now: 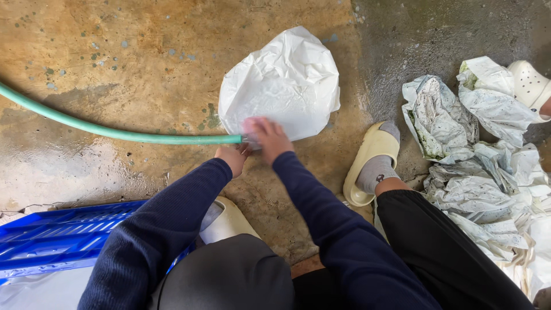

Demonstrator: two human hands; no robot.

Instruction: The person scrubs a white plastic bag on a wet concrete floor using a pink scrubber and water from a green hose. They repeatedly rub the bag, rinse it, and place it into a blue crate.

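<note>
Left hand (232, 158) closed around the green rubber hose (115, 133) end; right hand (268, 138), blurred, pinches the puffed white plastic bag (281, 86).

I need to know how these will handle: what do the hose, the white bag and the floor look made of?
Hose: smooth green plastic or rubber, bending in a curve. Bag: thin white plastic film, crinkled and glossy. Floor: bare concrete, stained brown, with a wet sheen near the hose.
</note>
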